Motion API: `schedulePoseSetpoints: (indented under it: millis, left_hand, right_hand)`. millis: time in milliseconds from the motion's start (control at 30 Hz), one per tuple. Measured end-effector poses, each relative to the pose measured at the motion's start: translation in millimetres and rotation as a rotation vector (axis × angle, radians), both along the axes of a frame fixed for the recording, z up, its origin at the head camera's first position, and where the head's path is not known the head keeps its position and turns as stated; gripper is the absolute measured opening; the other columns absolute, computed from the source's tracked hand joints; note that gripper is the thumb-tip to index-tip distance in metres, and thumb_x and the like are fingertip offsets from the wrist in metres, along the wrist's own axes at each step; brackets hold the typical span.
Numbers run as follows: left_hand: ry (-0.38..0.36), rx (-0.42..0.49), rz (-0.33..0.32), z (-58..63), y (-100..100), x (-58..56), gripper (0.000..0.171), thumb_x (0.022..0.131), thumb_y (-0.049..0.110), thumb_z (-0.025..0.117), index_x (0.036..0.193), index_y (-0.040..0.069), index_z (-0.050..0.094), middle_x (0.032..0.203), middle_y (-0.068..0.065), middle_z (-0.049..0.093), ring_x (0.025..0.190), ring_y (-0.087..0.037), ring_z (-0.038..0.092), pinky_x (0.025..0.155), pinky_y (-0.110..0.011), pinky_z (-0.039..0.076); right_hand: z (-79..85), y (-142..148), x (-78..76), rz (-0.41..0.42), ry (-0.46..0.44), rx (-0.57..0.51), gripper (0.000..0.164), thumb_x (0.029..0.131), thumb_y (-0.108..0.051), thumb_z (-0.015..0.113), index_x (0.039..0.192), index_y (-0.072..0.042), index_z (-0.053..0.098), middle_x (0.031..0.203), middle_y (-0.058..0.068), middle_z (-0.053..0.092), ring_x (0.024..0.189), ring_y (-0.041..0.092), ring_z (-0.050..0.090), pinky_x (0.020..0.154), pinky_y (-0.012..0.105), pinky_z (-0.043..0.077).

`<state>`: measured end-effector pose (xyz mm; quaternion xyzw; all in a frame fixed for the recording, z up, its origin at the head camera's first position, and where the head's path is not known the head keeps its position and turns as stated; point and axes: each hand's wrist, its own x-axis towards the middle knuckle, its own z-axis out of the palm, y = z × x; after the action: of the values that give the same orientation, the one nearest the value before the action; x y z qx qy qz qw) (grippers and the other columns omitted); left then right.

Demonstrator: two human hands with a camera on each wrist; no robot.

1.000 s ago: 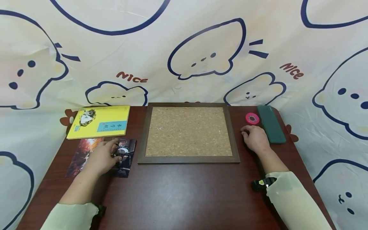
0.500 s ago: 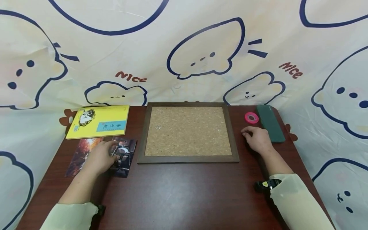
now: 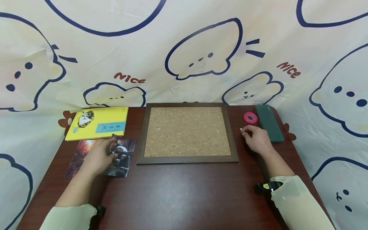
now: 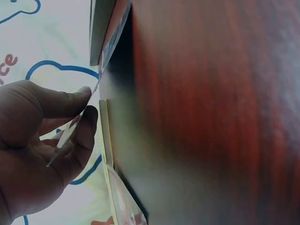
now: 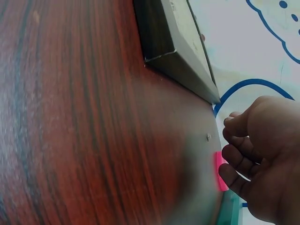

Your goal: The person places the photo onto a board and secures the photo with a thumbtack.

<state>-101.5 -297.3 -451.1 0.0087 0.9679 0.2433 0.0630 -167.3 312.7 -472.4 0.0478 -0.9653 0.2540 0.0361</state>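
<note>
Two prints occupy the left of the table (image 3: 184, 195), and the left hand (image 3: 97, 158) grips the dark print (image 3: 122, 162), pinching its edge between thumb and fingers. An edge hold like this probably suits a thin sheet, since most of its face stays uncovered and unbent. The left wrist view shows the dark print tilted, with its gripped end off the table; I cannot tell whether the far end touches. The fiery print (image 3: 78, 157) lies beside it, partly hidden by the hand, just below the yellow book (image 3: 89, 128).

Between the hands lies the cork board (image 3: 188, 134), flat and squarely facing the person, a spot presumably chosen so either hand can reach it. Its cork carries a few tiny shiny specks, too small to identify.

On the other side, the right hand (image 3: 258, 140) has its fingers curled in, and I cannot tell whether anything sits between thumb and forefinger. Near its fingertips is a small pale object (image 5: 208, 137), perhaps a pin. A pink roll (image 3: 247, 118) and a green case (image 3: 269, 124) stand just beyond and beside that hand, arguably placed there to keep them off the board yet close by.
</note>
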Motion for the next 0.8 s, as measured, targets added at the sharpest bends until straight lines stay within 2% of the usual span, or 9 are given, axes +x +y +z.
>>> schedulePoseSetpoints:
  millis: [167,267,500,667,800]
  left_hand:
    - [0.032,0.026,0.001,4.5,1.9,0.3,0.065,0.091,0.005,0.073,0.149,-0.008,0.046,0.139,-0.037,0.045,0.127,-0.058,0.044,0.099,-0.075,0.037]
    - [0.045,0.043,0.012,8.9,5.0,0.2,0.064,0.092,0.005,0.072,0.150,-0.006,0.046,0.138,-0.036,0.047,0.125,-0.058,0.047,0.099,-0.075,0.039]
    - [0.035,0.092,0.065,19.1,9.2,-0.2,0.066,0.095,0.008,0.071,0.154,-0.001,0.043,0.141,-0.033,0.046,0.121,-0.053,0.049,0.096,-0.072,0.044]
    - [0.053,0.116,0.067,24.9,12.9,-4.1,0.068,0.096,0.011,0.072,0.156,0.002,0.042,0.138,-0.030,0.049,0.110,-0.045,0.052,0.088,-0.066,0.049]
    - [0.052,0.128,0.053,27.4,17.5,-10.0,0.069,0.096,0.013,0.073,0.157,0.004,0.042,0.145,-0.032,0.045,0.118,-0.049,0.051,0.092,-0.070,0.046]
  right_hand:
    - [2.1,-3.7,-1.3,-0.004,0.002,-0.007,0.015,0.104,-0.014,0.060,0.110,-0.007,0.071,0.091,0.014,0.070,0.066,0.024,0.053,0.063,0.041,0.044]
    - [5.5,-4.4,-1.2,-0.018,-0.004,-0.017,0.015,0.104,-0.015,0.059,0.110,-0.007,0.070,0.084,0.010,0.066,0.061,0.022,0.050,0.059,0.038,0.041]
    - [15.0,-4.8,-1.0,-0.031,0.005,-0.050,0.013,0.105,-0.015,0.060,0.109,-0.007,0.069,0.085,0.010,0.068,0.061,0.023,0.051,0.055,0.037,0.043]
    - [19.0,-9.8,-2.6,-0.022,0.029,-0.062,0.011,0.104,-0.015,0.061,0.108,-0.009,0.069,0.082,0.009,0.068,0.063,0.023,0.053,0.056,0.037,0.044]
    - [20.2,-17.0,-4.5,-0.008,0.021,-0.075,0.012,0.104,-0.017,0.061,0.109,-0.009,0.069,0.083,0.009,0.068,0.067,0.023,0.055,0.058,0.037,0.046]
